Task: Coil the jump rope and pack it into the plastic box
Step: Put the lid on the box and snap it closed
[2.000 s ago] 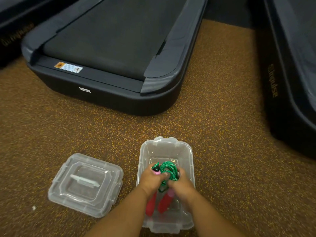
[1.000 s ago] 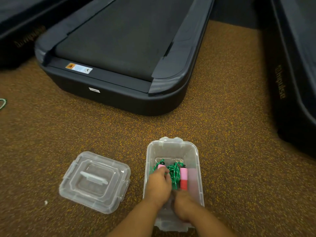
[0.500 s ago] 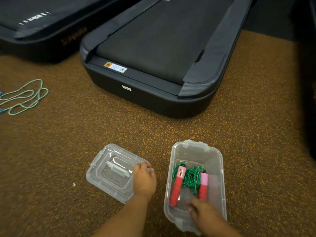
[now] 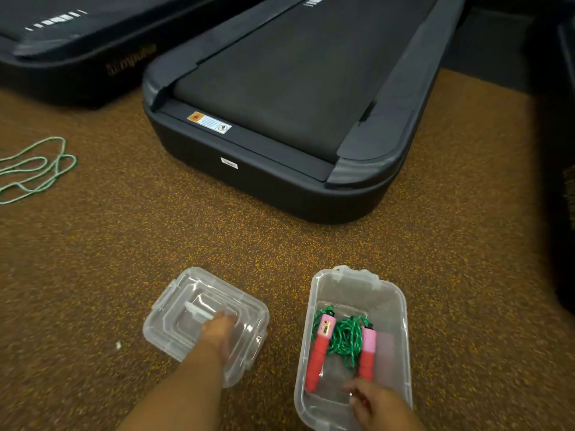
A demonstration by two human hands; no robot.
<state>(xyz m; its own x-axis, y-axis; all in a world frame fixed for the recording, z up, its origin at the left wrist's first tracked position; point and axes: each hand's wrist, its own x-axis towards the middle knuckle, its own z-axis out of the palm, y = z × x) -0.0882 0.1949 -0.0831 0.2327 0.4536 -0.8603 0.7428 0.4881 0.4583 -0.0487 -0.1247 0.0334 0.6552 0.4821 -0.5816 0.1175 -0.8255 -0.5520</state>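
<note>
Jump rope packed in open box, lid alongside

Head view — all places given relative to the plastic box (image 4: 394, 293), clear, uncovered, standing on the speckled brown floor (image 4: 280, 244).

Inside the box: jump rope (image 4: 343, 339), its green cord bunched in a coil between two red-and-pink handles that lie roughly parallel along the box's length.

At the box's near end: right hand (image 4: 375, 405), fingers over the rim and reaching into the box beside the near end of the right-side handle; whether they pinch anything cannot be told.

Just left of the box, apart from it: clear lid (image 4: 174, 321), lying flat on the floor. Left hand (image 4: 219, 332) rests on top of it, fingertips at its moulded centre grip; blur hides whether the fingers curl round the grip or lie loose.

Beyond the box: black treadmill (image 4: 280, 88), rear end toward it. A second treadmill (image 4: 62, 42) stands farther left.

Far left of the box: a second green rope (image 4: 34, 169), loose on the floor in open loops.
</note>
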